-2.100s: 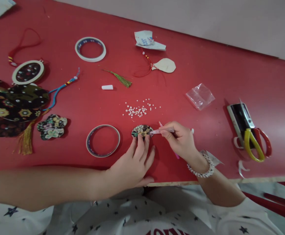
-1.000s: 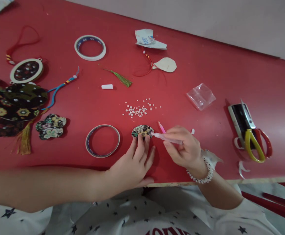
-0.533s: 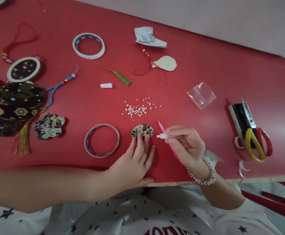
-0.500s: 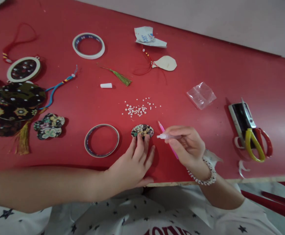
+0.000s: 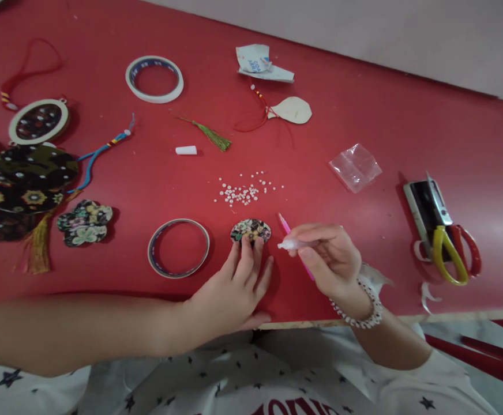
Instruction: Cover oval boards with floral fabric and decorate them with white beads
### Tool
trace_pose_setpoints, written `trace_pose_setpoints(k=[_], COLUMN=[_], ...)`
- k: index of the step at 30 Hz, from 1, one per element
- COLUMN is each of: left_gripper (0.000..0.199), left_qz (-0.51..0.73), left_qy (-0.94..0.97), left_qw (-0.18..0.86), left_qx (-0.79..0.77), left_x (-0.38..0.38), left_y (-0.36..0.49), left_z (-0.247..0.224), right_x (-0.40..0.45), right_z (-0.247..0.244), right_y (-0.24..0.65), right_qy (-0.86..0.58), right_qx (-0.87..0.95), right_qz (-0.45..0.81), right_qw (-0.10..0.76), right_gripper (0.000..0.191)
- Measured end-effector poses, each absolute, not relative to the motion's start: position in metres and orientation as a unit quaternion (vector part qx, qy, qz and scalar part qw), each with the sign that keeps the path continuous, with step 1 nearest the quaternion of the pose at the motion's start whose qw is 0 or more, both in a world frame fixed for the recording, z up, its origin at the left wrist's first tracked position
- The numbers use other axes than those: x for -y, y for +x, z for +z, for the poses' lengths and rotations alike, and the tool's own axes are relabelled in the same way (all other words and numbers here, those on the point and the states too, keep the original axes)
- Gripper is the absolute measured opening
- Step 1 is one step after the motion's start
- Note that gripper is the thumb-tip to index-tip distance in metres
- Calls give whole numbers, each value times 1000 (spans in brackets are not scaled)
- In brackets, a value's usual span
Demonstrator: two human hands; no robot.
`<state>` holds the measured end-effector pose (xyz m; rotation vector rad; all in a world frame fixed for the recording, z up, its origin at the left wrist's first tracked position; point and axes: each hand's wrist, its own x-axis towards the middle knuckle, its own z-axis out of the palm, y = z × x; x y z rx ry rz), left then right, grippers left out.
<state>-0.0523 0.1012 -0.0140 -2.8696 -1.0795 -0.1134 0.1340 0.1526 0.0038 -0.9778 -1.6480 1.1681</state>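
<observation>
A small patterned oval piece [image 5: 250, 229] lies on the red table, with the fingertips of my left hand [image 5: 238, 282] resting on its near edge. The fingers of that hand are spread a little. To the right, my right hand [image 5: 331, 256] pinches a small translucent tube [image 5: 297, 244], its white nozzle pointing left toward the oval piece without touching it. A pink pen [image 5: 284, 223] lies partly beneath the right hand. Small white beads [image 5: 243, 195] are scattered just beyond the oval piece.
Two tape rolls [image 5: 179, 272] [image 5: 154, 98], a white cap [image 5: 186, 150] and a green tassel [image 5: 211, 136] lie left of centre. Patterned ornaments [image 5: 85, 223] fill the far left. Scissors [image 5: 450, 253], a plastic bag [image 5: 355, 168] and paper scraps [image 5: 254, 59] are also on the table.
The tube's nozzle has shifted very slightly to the right and down in my right hand. My left hand stays on the oval piece.
</observation>
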Motion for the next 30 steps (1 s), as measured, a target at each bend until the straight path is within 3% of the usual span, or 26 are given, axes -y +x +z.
trace_pose_setpoints(k=[8,11,13,15,22,30], left_gripper=[76,58,33,25,10,9], left_qz=[-71,-140,-170,-215,-366,-401], left_qy=[-933,-930,-924,-914,-850,-825], left_qw=[34,34,12,10,-68,-96], left_qx=[350,339,341,343,372,388], left_x=[-102,-116,-129,-140,-141,-139], left_y=[-53,-58,-63,-68,-69,-69], left_z=[-16,-11,-4,4,14,13], right_x=[-150,-152,-153,-155,-152,-148], right_z=[-2,0,2,3,2,-3], right_y=[136,136,136,135,134,129], right_qy=[-408,-416,-407,-397,-314,-290], right_qx=[694,747,774,788,809,820], right_qz=[414,305,239,203,196,194], right_qw=[425,420,421,424,457,455], right_gripper=[24,32,28,24,28,31])
